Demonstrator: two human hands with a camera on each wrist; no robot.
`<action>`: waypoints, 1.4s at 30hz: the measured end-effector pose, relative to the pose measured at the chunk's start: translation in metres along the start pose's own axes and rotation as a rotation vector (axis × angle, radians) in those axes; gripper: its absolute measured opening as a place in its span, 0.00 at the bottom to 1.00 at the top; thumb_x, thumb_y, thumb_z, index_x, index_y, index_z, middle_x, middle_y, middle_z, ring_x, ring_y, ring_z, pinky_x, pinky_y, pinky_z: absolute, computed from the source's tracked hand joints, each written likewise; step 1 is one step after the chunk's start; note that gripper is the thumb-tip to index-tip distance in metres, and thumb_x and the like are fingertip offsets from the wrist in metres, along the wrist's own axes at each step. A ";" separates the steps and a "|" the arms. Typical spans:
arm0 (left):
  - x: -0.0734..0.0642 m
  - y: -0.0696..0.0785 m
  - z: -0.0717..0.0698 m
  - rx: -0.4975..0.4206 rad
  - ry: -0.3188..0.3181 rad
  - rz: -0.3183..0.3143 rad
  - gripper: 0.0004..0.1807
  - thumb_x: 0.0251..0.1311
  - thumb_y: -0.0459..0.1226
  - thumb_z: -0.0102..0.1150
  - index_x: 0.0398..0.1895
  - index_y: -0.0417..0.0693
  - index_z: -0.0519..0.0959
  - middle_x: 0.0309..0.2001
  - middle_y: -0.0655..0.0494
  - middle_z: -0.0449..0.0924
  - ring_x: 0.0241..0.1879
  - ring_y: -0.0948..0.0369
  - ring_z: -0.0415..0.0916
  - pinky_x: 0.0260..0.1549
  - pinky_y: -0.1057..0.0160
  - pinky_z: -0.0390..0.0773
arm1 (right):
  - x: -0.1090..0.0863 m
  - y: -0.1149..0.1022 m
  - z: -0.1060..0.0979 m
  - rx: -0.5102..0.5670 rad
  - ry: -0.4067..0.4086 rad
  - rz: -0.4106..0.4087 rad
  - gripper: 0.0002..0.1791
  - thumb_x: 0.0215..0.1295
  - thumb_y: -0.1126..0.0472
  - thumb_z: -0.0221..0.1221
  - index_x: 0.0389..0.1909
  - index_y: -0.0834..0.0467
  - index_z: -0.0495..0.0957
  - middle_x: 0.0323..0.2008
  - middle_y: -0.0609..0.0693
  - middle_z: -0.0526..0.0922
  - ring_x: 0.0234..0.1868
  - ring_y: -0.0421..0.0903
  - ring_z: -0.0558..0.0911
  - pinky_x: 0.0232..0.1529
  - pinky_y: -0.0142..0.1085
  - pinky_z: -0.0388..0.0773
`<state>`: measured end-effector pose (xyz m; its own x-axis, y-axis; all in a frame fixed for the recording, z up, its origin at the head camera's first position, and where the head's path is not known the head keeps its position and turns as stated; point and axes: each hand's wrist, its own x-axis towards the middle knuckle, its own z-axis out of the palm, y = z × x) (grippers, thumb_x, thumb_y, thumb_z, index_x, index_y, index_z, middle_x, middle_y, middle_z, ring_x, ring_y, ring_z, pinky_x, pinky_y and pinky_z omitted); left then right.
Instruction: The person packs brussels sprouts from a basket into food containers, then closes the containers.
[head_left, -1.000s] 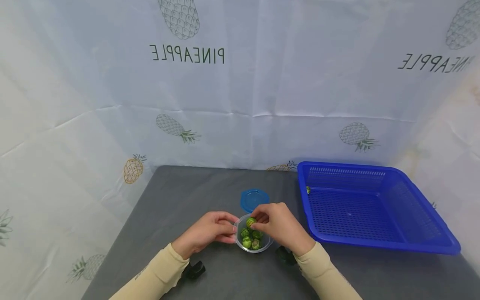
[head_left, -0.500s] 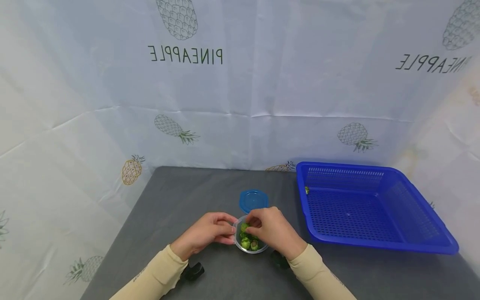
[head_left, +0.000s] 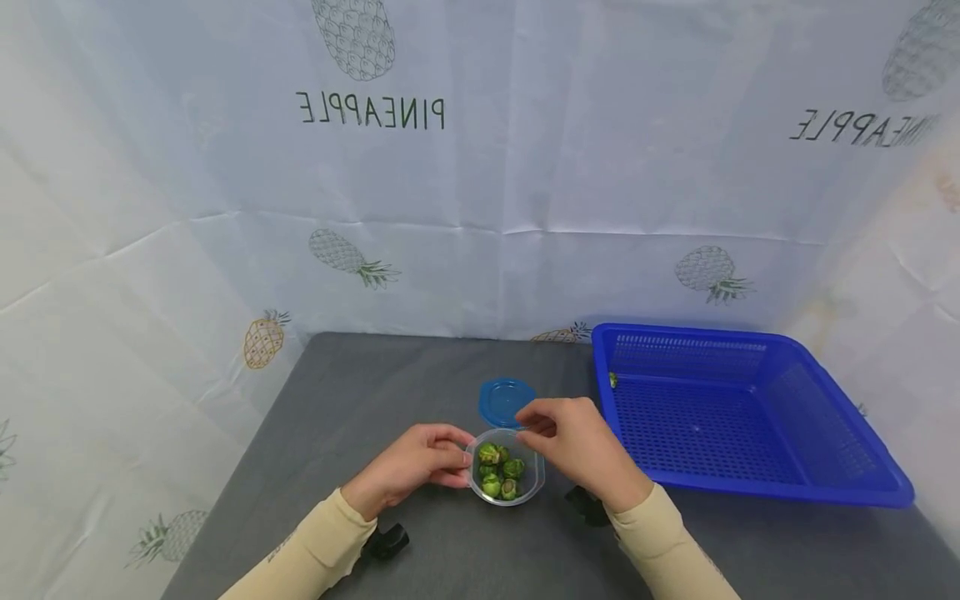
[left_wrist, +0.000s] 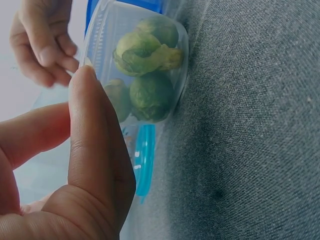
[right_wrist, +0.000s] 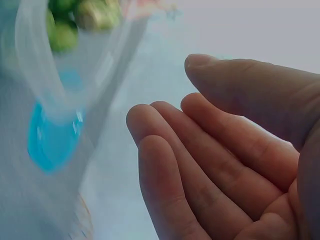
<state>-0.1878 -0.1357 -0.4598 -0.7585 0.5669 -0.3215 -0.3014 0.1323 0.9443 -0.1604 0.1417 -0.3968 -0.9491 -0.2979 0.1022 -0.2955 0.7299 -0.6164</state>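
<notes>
A small clear plastic container (head_left: 536, 486) stands on the table, with several Brussels sprouts (head_left: 513, 469) inside. My left hand (head_left: 418, 463) pinches its left rim between thumb and fingers. In the left wrist view the sprouts (left_wrist: 151, 96) show through the container wall. My right hand (head_left: 573, 442) is at the container's right upper edge, fingers loosely bent. Nothing lies between its thumb and fingers in the right wrist view, where the container is blurred. Just behind the container lies a blue lid (head_left: 504, 402), flat on the table.
To the right stands a large blue plastic basket (head_left: 750, 492) with slotted walls and one sprout (head_left: 613, 380) at its left side. A grey cloth (head_left: 360, 392) covers the table. White curtain fabric (head_left: 480, 167) printed with pineapples hangs behind and at the sides.
My right hand held a sprout over the container, lowered it in and let go, then moved up and to the right. The left hand has stayed on the rim.
</notes>
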 end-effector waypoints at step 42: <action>0.003 -0.004 0.000 -0.012 -0.016 0.004 0.24 0.77 0.35 0.62 0.70 0.30 0.75 0.47 0.46 0.88 0.41 0.62 0.89 0.48 0.63 0.93 | 0.071 0.178 -0.103 -0.108 -0.256 0.202 0.16 0.70 0.59 0.72 0.54 0.63 0.90 0.53 0.61 0.92 0.53 0.57 0.91 0.54 0.52 0.91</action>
<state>-0.1885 -0.1342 -0.4645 -0.7503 0.5806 -0.3163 -0.3052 0.1203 0.9447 -0.2912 0.3141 -0.4185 -0.9355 -0.2756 -0.2210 -0.1274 0.8467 -0.5167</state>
